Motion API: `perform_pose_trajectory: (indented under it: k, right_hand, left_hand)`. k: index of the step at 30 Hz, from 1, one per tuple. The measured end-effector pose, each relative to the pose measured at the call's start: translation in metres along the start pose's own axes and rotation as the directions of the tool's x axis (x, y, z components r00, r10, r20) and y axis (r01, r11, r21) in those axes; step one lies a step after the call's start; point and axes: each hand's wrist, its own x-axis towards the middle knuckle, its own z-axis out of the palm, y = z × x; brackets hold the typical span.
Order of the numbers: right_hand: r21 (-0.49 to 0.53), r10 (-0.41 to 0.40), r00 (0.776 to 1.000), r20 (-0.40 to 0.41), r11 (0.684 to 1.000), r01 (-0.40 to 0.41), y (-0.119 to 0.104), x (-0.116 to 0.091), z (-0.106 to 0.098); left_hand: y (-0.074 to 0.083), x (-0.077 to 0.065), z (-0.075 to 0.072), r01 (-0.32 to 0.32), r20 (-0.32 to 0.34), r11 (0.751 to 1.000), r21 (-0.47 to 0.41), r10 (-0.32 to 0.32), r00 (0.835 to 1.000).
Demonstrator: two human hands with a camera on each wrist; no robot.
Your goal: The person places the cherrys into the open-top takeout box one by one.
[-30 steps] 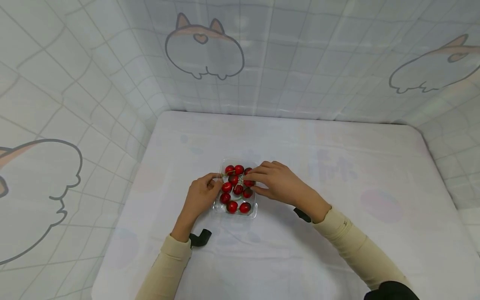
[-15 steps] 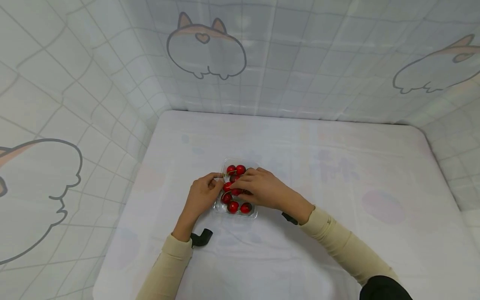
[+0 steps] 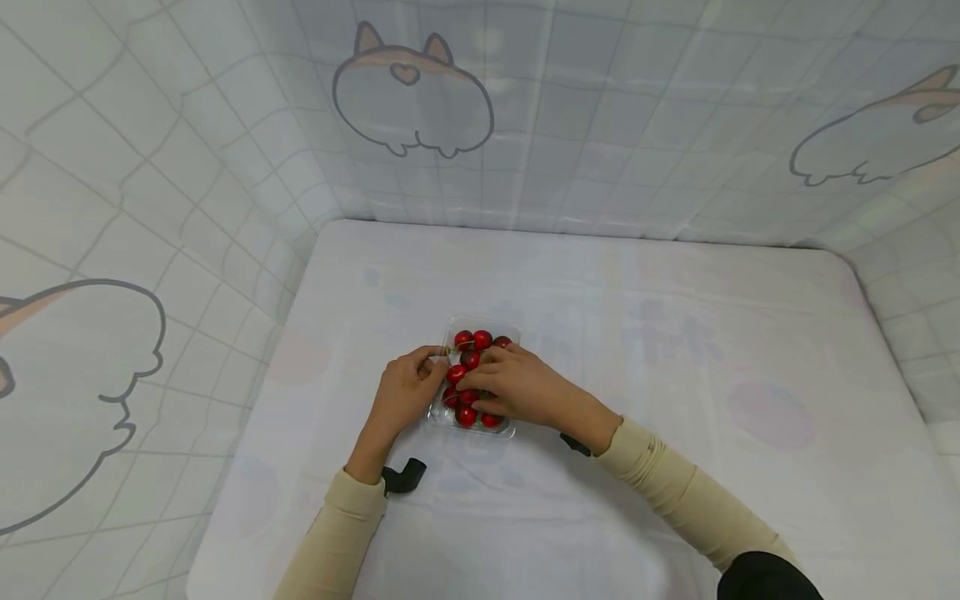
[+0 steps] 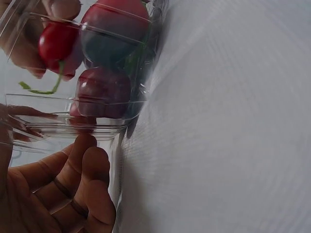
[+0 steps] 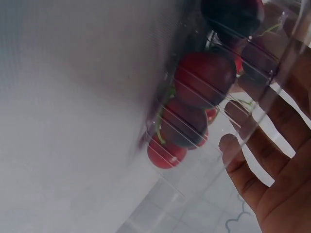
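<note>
A clear plastic container of red cherries, some with green stems, sits on the white-covered table. My left hand holds the container's left rim, thumb and forefinger at the edge; its other fingers curl beside the wall in the left wrist view. My right hand reaches over the right rim into the container. Among its fingers, in the left wrist view, is a raised cherry with its stem hanging free. The right hand hides part of the fruit in the head view. Through the clear wall, the right wrist view shows more cherries.
The white cloth covers the table around the container. Patterned curtains stand at the back and both sides. A black wrist mount sits by the left cuff, another under the right wrist.
From the container's right edge my right hand has moved left over the cherries, then slightly towards me. A few cherries have shifted a little. My left hand stays at the rim.
</note>
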Motion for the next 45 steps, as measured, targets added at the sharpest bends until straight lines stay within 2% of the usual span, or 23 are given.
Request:
perform_pose_trajectory:
  k: [4, 11, 26, 31, 40, 45]
  right_hand:
    - [-0.01, 0.008, 1.0, 0.022, 1.0, -0.007, -0.003, -0.003, 0.004]
    - [-0.039, 0.026, 1.0, 0.004, 0.999, -0.025, -0.002, -0.005, 0.006]
    - [-0.107, 0.056, 0.997, 0.051, 0.993, -0.05, -0.001, -0.005, 0.01]
    - [-0.127, 0.058, 0.997, 0.051, 0.991, -0.051, -0.002, -0.005, 0.01]
    - [-0.129, 0.068, 0.997, 0.029, 0.99, -0.063, -0.004, -0.007, 0.009]
    - [-0.11, 0.053, 0.997, -0.059, 0.992, -0.059, -0.004, -0.011, 0.007]
  left_hand:
    - [0.001, -0.002, 0.0, 0.004, 0.011, 1.0, -0.001, -0.004, 1.0]
    - [0.003, 0.0, 0.0, -0.018, 0.004, 1.0, 0.015, 0.018, 1.0]
    - [0.003, -0.003, 0.0, 0.022, 0.018, 1.0, 0.0, -0.022, 1.0]
    - [0.004, -0.003, -0.001, 0.007, 0.013, 1.0, -0.007, -0.007, 1.0]
    - [0.006, -0.004, -0.003, -0.002, 0.014, 1.0, -0.005, 0.002, 1.0]
    - [0.006, -0.004, -0.003, 0.004, 0.027, 1.0, 0.001, -0.004, 1.0]
